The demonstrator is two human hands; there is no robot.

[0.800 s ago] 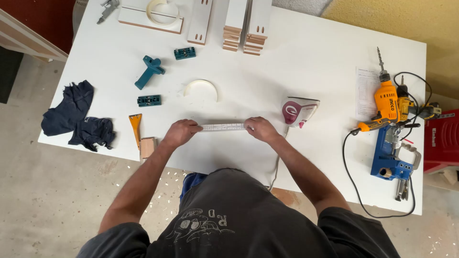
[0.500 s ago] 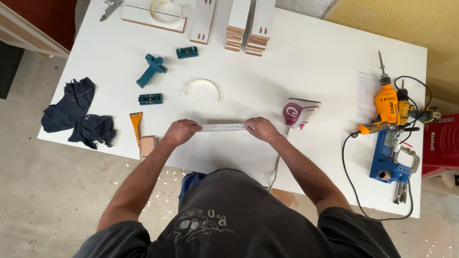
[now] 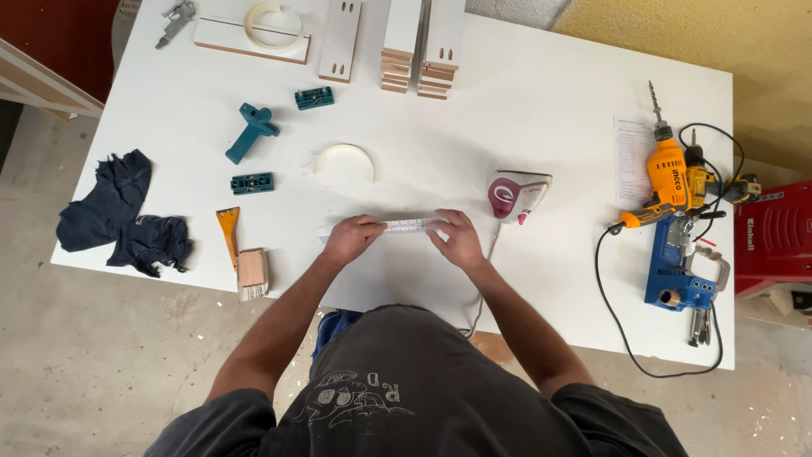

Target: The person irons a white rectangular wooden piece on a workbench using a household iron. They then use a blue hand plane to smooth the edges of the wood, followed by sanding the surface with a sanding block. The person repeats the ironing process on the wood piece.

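A large white counter point(image 3: 541, 110) fills most of the view, standing on a bare concrete floor point(image 3: 101, 364) mottled grey and beige, with pale specks and scuffs near the lower right. Beyond the far right corner rises a rough yellow plastered wall point(image 3: 694, 34). At the upper left a dark red-brown panel point(image 3: 68, 34) stands beside a light wooden board point(image 3: 42, 85) running at a slant. At the right edge sits a red case point(image 3: 774, 237) close beside the counter. Light is soft and even, with faint shadows.
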